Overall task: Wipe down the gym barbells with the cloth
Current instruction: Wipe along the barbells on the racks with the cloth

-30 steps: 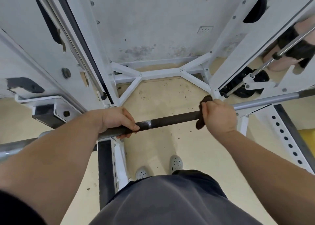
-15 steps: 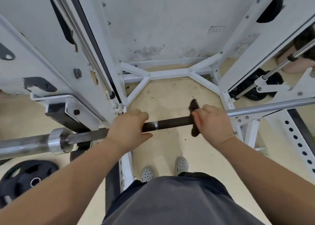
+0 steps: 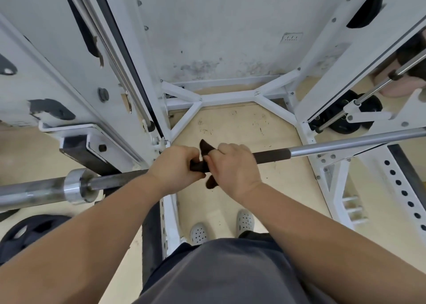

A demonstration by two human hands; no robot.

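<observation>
A steel barbell (image 3: 345, 145) runs across the view from lower left to upper right, resting in a white rack. Its middle section is dark and its collar (image 3: 76, 186) is bright at the left. My left hand (image 3: 175, 167) grips the dark part of the bar. Right beside it, touching, my right hand (image 3: 232, 165) is wrapped around the bar with a dark brown cloth (image 3: 206, 148). Cloth ends stick out above and below the bar; the rest is hidden under my fingers.
White rack uprights (image 3: 110, 73) stand at left and right, joined by a floor brace (image 3: 226, 96). A black weight plate (image 3: 30, 232) lies on the floor at lower left, and others (image 3: 355, 112) sit at the right. My shoes (image 3: 245, 220) are below the bar.
My right hand has slid the cloth leftward along the bar until it meets my left hand. The view has shifted, showing more of the left collar and floor plate.
</observation>
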